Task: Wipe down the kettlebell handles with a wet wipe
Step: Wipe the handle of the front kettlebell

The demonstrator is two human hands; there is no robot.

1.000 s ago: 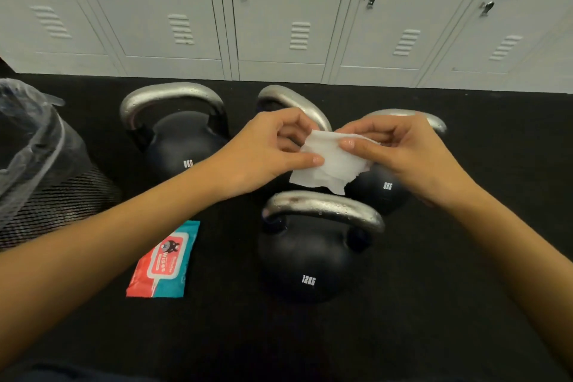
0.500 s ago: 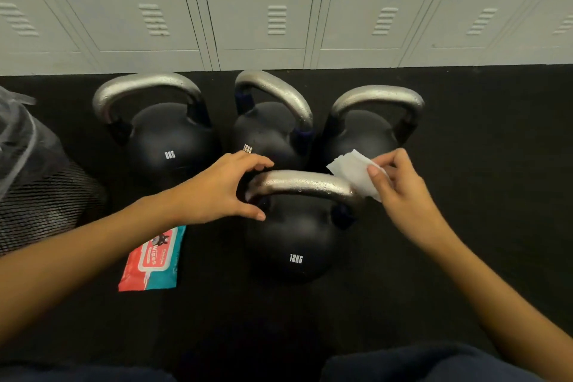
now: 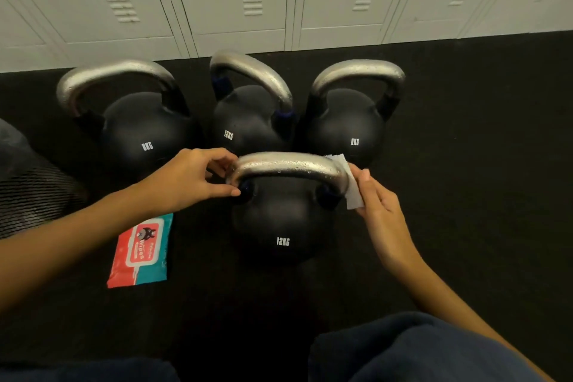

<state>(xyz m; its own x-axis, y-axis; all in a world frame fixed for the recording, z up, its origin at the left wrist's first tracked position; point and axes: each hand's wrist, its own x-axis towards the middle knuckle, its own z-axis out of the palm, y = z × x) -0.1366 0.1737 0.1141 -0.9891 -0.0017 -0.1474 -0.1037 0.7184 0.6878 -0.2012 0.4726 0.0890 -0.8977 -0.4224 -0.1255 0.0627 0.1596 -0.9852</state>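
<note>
The nearest kettlebell (image 3: 280, 223), marked 12KG, stood on the black floor (image 3: 465, 164) in front of three others. The left hand (image 3: 189, 178) curled its grip round the left end of the droplet-covered handle (image 3: 290, 166). The right hand (image 3: 379, 211) pressed a white wet wipe (image 3: 352, 192) against the handle's right end, fingers fairly straight. A wipes packet (image 3: 141, 253) lay to the left.
</note>
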